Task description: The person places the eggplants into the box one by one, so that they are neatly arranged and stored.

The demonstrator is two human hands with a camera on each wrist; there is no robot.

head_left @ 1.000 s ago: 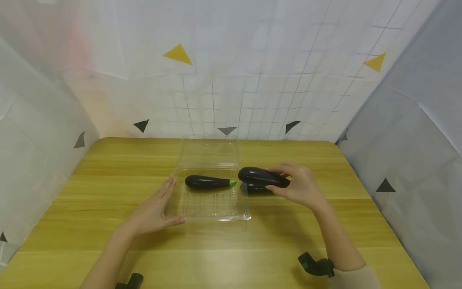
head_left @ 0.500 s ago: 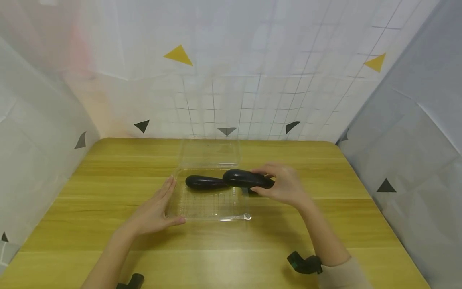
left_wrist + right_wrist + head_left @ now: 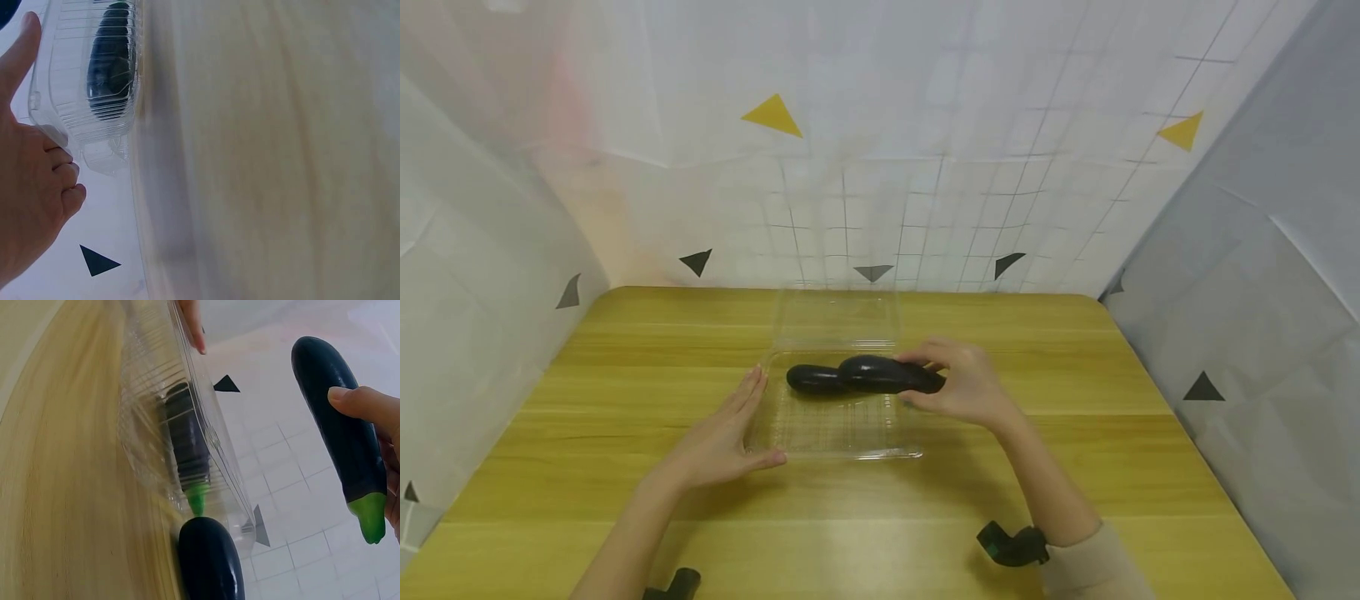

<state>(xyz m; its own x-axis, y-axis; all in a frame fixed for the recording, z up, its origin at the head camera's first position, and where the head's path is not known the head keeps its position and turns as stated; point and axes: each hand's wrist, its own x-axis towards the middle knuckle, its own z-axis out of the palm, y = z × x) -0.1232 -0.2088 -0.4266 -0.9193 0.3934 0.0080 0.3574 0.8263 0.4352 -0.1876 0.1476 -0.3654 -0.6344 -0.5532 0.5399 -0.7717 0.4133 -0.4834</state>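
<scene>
- Right hand [image 3: 958, 383]: thumb and fingers pinching first eggplant [image 3: 872, 375], held up over right edge of clear box [image 3: 887, 454].
- Left hand [image 3: 718, 446]: fingers straight, thumb spread, against box's left side, nothing gripped.
- Second eggplant [image 3: 811, 380]: lying inside box.
- Third eggplant [image 3: 211, 559]: on table [image 3: 1037, 333], just beside box.

The tabletop [image 3: 857, 521] has a yellow-brown wood pattern, of which the grain runs from side to side, and its two far corners are rounded. A pale shine is seen on its near part. Near its middle stands a clear plastic box [image 3: 820, 429], with the lid opened toward the far edge. Just beside this box, a dark eggplant [image 3: 211, 562] lies directly on the surface.
</scene>
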